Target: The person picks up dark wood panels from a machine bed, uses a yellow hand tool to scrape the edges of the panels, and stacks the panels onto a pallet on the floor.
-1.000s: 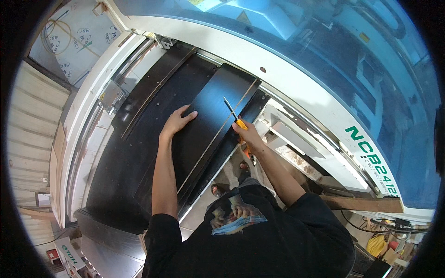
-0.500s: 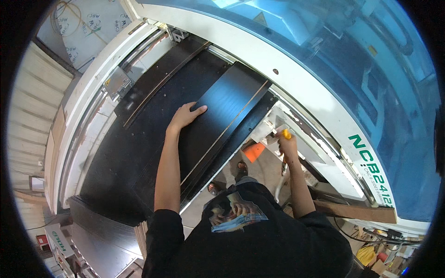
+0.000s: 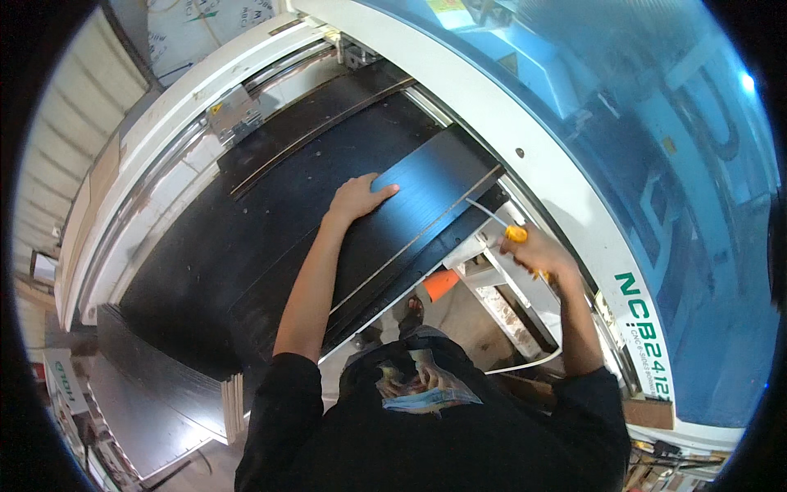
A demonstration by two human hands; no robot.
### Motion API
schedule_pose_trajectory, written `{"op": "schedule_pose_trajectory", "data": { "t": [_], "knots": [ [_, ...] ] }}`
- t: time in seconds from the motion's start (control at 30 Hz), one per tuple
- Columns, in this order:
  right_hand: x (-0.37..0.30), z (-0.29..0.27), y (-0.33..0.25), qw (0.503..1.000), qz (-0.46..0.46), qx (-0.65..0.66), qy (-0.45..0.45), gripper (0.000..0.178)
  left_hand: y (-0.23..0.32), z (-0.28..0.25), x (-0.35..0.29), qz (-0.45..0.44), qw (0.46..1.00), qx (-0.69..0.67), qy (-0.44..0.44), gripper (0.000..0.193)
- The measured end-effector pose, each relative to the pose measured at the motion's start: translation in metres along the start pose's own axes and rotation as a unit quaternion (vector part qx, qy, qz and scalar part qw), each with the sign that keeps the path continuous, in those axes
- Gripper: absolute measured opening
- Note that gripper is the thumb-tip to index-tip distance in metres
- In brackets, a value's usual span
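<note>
A dark, smooth panel (image 3: 438,176) with a bare, light-brown front edge lies on the black bed of a machine. My left hand (image 3: 361,197) rests flat across its left side, thumb spread out on the top face, and the other fingers stretched forward. My right hand (image 3: 537,250) is closed round a yellow air blow gun (image 3: 516,234). The gun's thin, pale nozzle points up and left, its tip beside the panel's brown edge; I cannot tell whether they touch. A pale hose (image 3: 525,363) hangs below the right hand.
A white machine frame (image 3: 459,78) with a blue see-through cover (image 3: 656,164) curves along the far and right sides. Several stacked dark panels (image 3: 164,394) stand at the lower left. An orange piece (image 3: 441,284) sits below the bed's edge, near a white metal bracket (image 3: 500,287).
My right hand has lifted the blow gun, and its nozzle now reaches the panel's edge. The hose has swung right. My left hand stays on the panel while the view has shifted.
</note>
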State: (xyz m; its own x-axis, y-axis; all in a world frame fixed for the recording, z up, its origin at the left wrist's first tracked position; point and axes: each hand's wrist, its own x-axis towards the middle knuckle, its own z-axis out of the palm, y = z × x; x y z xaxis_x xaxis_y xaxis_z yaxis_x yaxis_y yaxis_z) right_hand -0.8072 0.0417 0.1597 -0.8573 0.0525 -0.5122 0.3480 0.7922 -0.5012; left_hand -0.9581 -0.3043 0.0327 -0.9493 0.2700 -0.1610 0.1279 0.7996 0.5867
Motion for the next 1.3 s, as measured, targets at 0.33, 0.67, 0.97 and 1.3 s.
{"op": "schedule_pose_trajectory", "data": {
  "t": [0.33, 0.67, 0.97, 1.3],
  "knots": [
    [0.119, -0.080, -0.160, 0.953, -0.014, -0.297, -0.055, 0.029, 0.029, 0.010, -0.168, -0.022, 0.965, 0.119, 0.232, 0.072],
    [0.075, 0.113, -0.328, 0.812, -0.149, -0.373, -0.423, 0.026, -0.039, 0.025, -0.337, -0.226, 0.905, 0.065, 0.355, 0.071],
    [0.050, 0.188, -0.377, 0.777, -0.214, -0.430, -0.407, 0.030, -0.056, 0.011, -0.368, -0.299, 0.856, -0.148, 0.395, 0.081],
    [0.149, -0.038, -0.219, 0.855, -0.048, -0.471, -0.212, 0.032, -0.083, 0.016, -0.375, -0.251, 0.836, -0.326, 0.364, 0.090]
  ]
}}
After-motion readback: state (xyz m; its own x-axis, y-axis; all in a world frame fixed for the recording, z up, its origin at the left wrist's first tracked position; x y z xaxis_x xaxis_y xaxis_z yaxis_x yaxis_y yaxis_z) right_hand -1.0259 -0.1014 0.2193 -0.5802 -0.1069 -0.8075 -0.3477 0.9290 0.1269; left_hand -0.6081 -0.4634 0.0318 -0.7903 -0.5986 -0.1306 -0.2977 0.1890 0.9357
